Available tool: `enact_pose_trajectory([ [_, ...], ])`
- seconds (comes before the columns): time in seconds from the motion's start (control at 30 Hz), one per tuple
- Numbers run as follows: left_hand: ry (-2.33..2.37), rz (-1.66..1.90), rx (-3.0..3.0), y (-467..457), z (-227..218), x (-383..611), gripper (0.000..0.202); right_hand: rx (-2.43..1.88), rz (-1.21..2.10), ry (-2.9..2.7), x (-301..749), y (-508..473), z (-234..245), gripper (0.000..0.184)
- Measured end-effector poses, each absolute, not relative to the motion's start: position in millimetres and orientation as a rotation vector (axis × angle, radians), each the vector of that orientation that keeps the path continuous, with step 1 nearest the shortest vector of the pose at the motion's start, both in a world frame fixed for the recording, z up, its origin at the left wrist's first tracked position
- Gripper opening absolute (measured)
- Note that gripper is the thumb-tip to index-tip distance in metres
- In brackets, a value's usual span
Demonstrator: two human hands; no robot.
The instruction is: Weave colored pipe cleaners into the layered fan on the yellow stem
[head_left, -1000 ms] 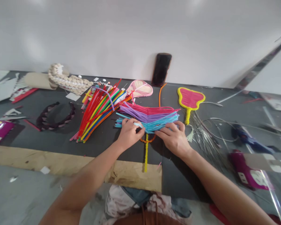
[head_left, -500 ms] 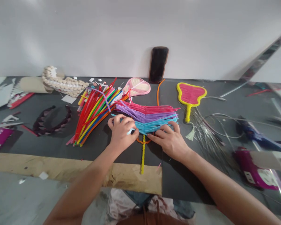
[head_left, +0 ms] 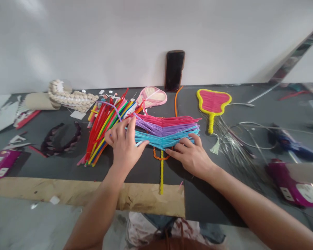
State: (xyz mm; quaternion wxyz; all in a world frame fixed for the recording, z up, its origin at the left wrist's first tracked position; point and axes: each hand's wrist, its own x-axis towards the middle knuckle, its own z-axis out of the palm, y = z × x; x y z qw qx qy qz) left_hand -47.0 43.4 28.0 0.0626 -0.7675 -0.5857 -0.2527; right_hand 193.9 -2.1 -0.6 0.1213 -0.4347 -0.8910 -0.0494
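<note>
Two hands work at mid-table. Far left we note a purple packet and a dark braided headband, both untouched. Next comes the loose bundle of pipe cleaners, fanned out in reds, yellows and greens.

Our left hand has shifted left and up since a second ago. Then it pinched a pale blue stem at the weave's lower left edge. Now its fingers are spread and unclenched, and the tips touch the left ends of the purple strands, just beside the bundle. We cannot tell whether the thumb pins a stem.

The woven pipe-cleaner fan lies flat between both hands, with pink, purple and turquoise bands and a yellow handle pointing toward us. It looks as though we have let go of one strand end and gone to its neighbours.

Our right hand stays flat, fingers extended, pressing the turquoise edge and gripping nothing.

Further right lies a finished pink-and-yellow fan.
</note>
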Motion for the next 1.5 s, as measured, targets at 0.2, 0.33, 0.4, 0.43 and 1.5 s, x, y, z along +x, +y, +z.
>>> enact_pose_trajectory([
  [0.2, -1.299, -1.134, -1.992, 22.1, 53.4, -55.6, 0.071, -1.265, -0.098, -2.590, 193.6, -1.0, -1.5, 0.031],
  [0.33, -0.807, -0.953, -2.553, 9.2, 51.9, -33.6, 0.024, -1.270, -0.104, -2.566, 193.4, -1.0, -2.2, 0.030],
  [0.4, -0.714, -0.875, -2.774, 7.7, 50.0, -22.2, 0.019, -1.275, -0.108, -2.554, 193.1, -1.2, -2.1, 0.030],
  [0.43, -0.718, -0.894, -2.827, 6.8, 50.9, -18.9, 0.018, -1.277, -0.109, -2.552, 193.1, -1.2, -2.1, 0.029],
  [1.5, -0.774, -0.272, -2.924, 22.1, -6.0, -45.4, 0.047, -1.240, -0.328, -2.410, 199.8, 12.4, -6.8, 0.024],
])
